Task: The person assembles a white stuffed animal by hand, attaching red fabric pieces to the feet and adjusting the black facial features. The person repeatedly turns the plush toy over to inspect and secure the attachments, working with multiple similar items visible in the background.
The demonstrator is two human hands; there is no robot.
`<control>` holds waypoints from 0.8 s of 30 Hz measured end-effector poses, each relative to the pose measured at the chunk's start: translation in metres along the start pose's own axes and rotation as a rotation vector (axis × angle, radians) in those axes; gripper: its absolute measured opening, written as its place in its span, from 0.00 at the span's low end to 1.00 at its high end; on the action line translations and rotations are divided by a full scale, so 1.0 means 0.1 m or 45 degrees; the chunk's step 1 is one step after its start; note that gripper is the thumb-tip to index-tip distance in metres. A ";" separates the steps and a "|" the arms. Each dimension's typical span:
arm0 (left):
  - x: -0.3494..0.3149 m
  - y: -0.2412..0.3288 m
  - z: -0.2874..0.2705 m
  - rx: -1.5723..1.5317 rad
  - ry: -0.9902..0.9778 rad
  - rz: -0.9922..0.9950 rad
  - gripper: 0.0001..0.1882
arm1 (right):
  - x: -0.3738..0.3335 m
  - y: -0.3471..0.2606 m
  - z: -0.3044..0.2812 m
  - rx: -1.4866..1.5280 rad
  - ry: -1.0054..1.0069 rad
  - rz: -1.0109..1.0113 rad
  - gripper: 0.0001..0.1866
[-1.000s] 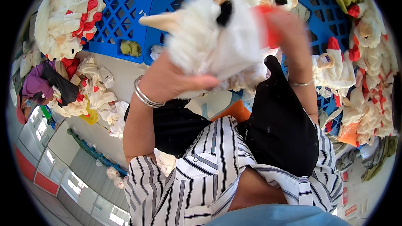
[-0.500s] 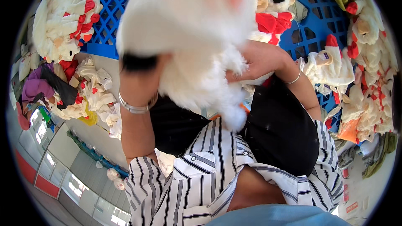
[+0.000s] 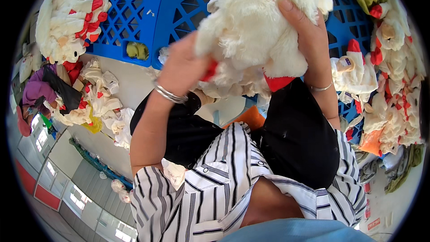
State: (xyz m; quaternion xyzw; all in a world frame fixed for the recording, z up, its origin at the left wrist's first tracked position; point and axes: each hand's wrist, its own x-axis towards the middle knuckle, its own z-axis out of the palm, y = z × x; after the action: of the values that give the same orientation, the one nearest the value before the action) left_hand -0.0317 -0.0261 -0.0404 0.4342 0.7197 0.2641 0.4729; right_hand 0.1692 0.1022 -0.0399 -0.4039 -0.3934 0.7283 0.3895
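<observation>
A fluffy white plush toy skin (image 3: 255,31) with red patches hangs over my lap, in front of the blue crates. My right hand (image 3: 309,31) grips its right side, the thumb pressed on top of the fur and the other fingers hidden behind. At its left edge, my left hand (image 3: 181,65) is smeared by motion beside a red piece. Whether those fingers grip the fur I cannot tell. More cream-white plush (image 3: 242,83) shows below the held skin, over my knees.
Blue lattice plastic crates (image 3: 127,13) stand ahead. White and red plush pieces are heaped at the far left (image 3: 71,18) and along the right (image 3: 389,98). A co-worker in purple (image 3: 38,92) is at the left. An orange piece (image 3: 251,117) lies between my legs.
The plush skin has moved right and away from my left side, uncovering the crates. My right hand has risen onto its right side; my left hand has swung right and forward.
</observation>
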 end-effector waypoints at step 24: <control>0.01 0.28 -0.52 0.083 0.573 0.407 0.12 | 0.16 -0.18 -0.49 0.110 -0.505 -0.290 0.17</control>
State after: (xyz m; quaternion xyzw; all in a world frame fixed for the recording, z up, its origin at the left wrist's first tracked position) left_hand -0.0683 -0.0103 0.0029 0.4876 0.7371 0.4021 0.2391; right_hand 0.2115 0.1357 -0.0460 -0.1886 -0.4738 0.7609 0.4013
